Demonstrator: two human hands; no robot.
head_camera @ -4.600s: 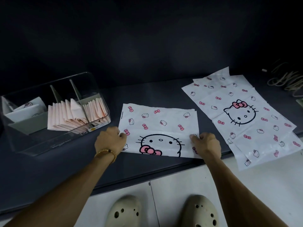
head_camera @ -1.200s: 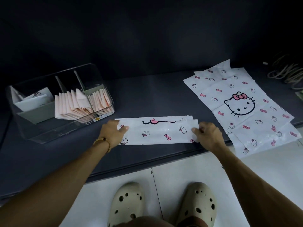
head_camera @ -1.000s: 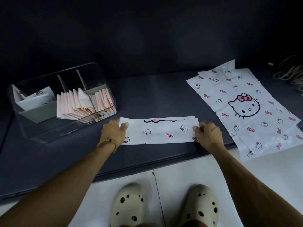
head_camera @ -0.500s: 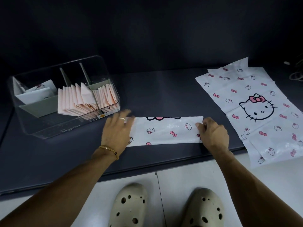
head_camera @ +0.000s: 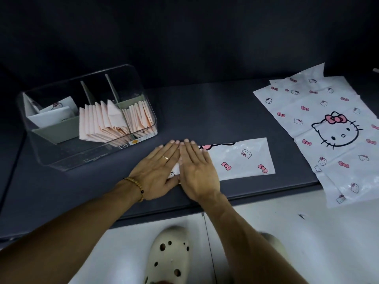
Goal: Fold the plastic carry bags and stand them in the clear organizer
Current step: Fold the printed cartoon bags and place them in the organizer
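Organizer (head_camera: 51,158): far left on counter (head_camera: 205,111), 3 compartments side by side.
Folded bags (head_camera: 102,121): standing in organizer's middle & right compartments; a few more (head_camera: 51,115) in left one.
Strip bag (head_camera: 240,158): flat on counter near front edge, just right of organizer.
Hands: left hand (head_camera: 155,171) & right hand (head_camera: 196,171) side by side, flat on strip's left end.
Bag stack (head_camera: 320,124): right end of counter, near corner overhanging edge.
Feet (head_camera: 168,257): on floor below, in front of counter.

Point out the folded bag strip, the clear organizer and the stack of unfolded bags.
folded bag strip (head_camera: 244,158): head view, on the bare white middle of the strip, right of the hands.
clear organizer (head_camera: 67,155): head view, on its transparent front wall.
stack of unfolded bags (head_camera: 320,111): head view, on the top bag's printed face.
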